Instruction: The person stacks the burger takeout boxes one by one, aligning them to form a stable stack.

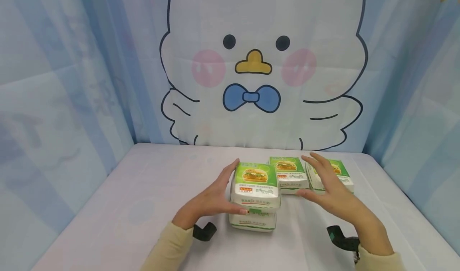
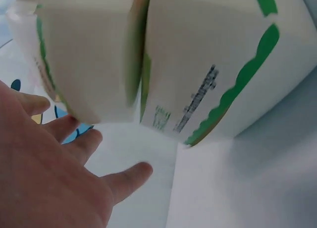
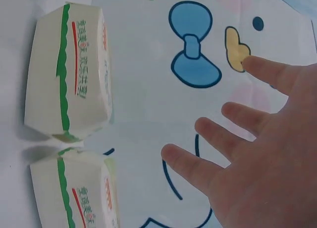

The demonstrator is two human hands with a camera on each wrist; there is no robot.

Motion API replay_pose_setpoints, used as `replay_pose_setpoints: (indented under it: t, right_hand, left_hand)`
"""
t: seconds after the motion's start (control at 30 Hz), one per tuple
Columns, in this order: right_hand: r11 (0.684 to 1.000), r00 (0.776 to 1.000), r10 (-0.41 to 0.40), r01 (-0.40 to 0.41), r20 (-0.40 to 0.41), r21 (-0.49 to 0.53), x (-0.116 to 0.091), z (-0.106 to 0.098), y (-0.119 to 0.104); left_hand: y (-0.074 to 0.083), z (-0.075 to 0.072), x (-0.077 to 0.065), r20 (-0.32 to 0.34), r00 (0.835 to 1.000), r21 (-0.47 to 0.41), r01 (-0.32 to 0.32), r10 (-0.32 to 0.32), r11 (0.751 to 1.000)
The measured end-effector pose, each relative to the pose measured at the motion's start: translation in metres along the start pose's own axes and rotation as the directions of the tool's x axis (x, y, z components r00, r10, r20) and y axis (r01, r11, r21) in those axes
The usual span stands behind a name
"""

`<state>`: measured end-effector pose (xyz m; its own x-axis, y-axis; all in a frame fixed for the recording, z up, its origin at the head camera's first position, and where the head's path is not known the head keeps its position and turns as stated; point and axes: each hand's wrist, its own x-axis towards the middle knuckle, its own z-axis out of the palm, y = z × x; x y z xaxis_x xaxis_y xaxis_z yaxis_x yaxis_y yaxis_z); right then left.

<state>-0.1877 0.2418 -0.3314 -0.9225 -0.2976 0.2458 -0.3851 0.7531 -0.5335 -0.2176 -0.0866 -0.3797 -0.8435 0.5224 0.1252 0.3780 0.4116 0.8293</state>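
Two white and green burger boxes are stacked in the head view, the upper box (image 1: 256, 189) on the lower box (image 1: 253, 222). At the stack's left side is my left hand (image 1: 212, 199), its thumb across the front near the seam. Fingers (image 2: 126, 181) of that hand are spread and fairly straight in the left wrist view; firm contact cannot be made out. Behind and right of the stack stands another burger box (image 1: 289, 176). My right hand (image 1: 336, 199) hovers with spread fingers, holding nothing, and partly hides a further burger box (image 1: 343, 175).
A white table (image 1: 151, 195) lies under the boxes. Behind it hangs a curtain (image 1: 251, 131) with a cartoon bird, and pale blue cloth (image 1: 54, 103) encloses the sides. A black strap mount (image 1: 205, 232) sticks out from the left wrist.
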Motion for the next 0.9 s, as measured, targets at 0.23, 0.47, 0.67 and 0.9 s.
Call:
replay_pose_setpoints:
  t: [0.23,0.47,0.67,0.9]
  right_hand:
    - [0.998,0.997,0.070,-0.070,-0.019,-0.001,-0.001,-0.007,0.019]
    - [0.995,0.994,0.103,-0.103,-0.038,0.001,-0.001,-0.010,0.032]
    - [0.992,0.991,0.128,-0.128,-0.046,-0.007,0.000,-0.009,0.041]
    - [0.983,0.983,0.175,-0.177,-0.055,-0.037,0.001,-0.009,0.048]
  left_hand:
    - [0.002,0.005,0.001,-0.035,0.999,0.021,-0.009,0.010,1.000]
    - [0.002,0.002,0.000,-0.050,0.998,0.041,-0.033,0.035,0.999]
    - [0.003,0.000,-0.001,-0.066,0.997,0.068,-0.030,0.035,0.997]
    - [0.004,0.000,-0.001,-0.070,0.997,0.076,-0.011,0.017,0.997]
